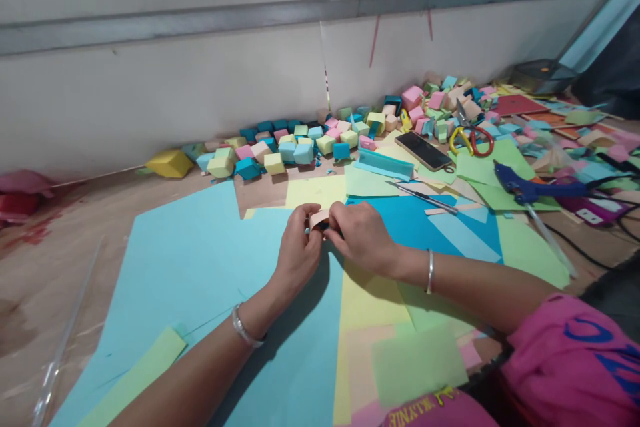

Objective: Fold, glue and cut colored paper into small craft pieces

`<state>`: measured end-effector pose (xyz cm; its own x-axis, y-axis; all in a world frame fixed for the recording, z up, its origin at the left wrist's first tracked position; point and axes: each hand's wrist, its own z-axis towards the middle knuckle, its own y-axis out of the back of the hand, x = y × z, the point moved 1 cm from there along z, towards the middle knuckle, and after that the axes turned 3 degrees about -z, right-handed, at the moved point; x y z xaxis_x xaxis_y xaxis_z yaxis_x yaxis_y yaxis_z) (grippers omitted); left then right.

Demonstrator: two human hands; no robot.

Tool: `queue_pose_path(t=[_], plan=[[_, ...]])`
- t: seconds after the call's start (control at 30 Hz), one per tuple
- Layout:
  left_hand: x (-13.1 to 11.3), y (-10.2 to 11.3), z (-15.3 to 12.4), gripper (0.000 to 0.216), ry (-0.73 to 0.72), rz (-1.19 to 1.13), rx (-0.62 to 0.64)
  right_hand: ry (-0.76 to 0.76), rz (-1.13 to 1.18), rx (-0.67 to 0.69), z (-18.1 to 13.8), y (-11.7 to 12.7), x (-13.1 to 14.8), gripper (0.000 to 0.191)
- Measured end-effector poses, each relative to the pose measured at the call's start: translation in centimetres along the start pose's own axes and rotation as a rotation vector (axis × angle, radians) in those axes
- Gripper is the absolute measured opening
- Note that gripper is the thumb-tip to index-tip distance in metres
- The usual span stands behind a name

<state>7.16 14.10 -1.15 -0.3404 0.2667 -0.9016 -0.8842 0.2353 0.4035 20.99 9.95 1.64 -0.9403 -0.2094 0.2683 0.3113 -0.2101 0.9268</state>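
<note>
We see the curved peach paper piece [319, 217] held between the left hand [300, 241] and the right hand [364, 233], both pinching it; its visible length runs hand to hand, neither nearer; below lies light-blue paper [195, 247].

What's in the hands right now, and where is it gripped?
A small peach paper piece, held at opposite sides by the left hand and right hand.
</note>
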Motion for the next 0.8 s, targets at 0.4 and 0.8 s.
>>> queue_pose_path(t=[0.4,0.8], plan=[[0.42,0.06,0.16,0.036,-0.092,0.113,-0.008,-0.018,-0.002,0.037,-0.12,0.17,0.48,0.01],[0.08,0.4,0.2,0.038,-0.164,0.197,-0.068,-0.018,0.016,0.023,-0.36,0.08,0.67,0.009]])
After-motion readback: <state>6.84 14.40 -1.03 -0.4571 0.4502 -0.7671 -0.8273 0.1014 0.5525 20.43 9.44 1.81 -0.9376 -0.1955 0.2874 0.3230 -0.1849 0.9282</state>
